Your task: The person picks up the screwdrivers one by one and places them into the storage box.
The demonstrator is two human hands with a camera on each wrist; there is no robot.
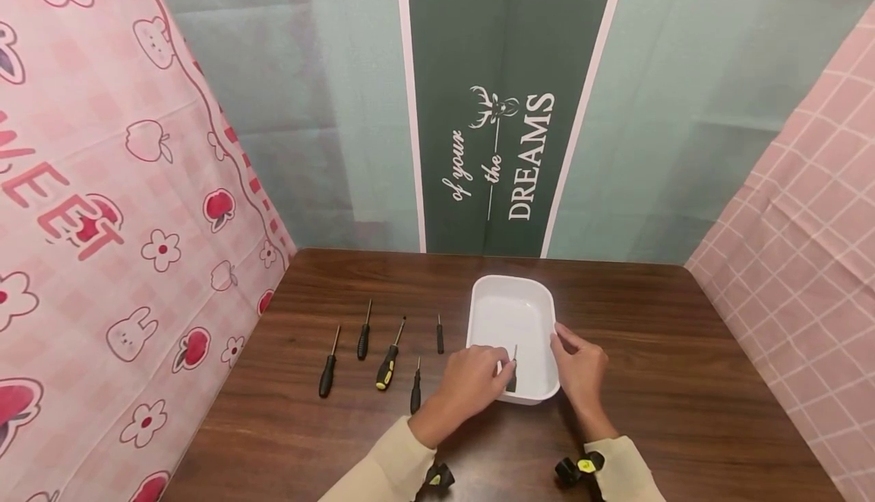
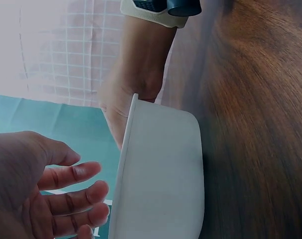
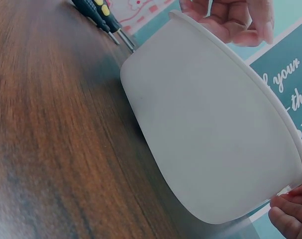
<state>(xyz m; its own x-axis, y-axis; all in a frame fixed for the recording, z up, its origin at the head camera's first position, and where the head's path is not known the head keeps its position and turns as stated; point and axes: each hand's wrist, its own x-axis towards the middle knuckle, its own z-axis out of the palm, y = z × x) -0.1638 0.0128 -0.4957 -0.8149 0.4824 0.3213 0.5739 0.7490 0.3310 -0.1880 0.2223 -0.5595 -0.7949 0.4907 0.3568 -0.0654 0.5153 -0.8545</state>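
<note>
A white rectangular tray (image 1: 506, 289) stands on the wooden table, and a small dark-handled screwdriver (image 1: 513, 382) lies inside its near end. Over the tray's near left side hovers my left hand (image 1: 478, 377), close to that screwdriver. In the left wrist view the fingers (image 2: 73, 201) of this hand are loosely bent, with nothing between them. My right hand (image 1: 582, 365) pinches the tray's right rim between thumb and fingers. The right wrist view shows the tray's outer wall (image 3: 205, 119) and some right-hand fingers (image 3: 287, 214) at its edge.
Left of the tray lie several screwdrivers: a black one (image 1: 328, 377), another black one (image 1: 364, 341), a yellow-and-black one (image 1: 386, 369), a small one (image 1: 440, 339) and a slim one (image 1: 415, 394) near my left wrist. Patterned cloths hang behind and beside the table (image 1: 656, 335).
</note>
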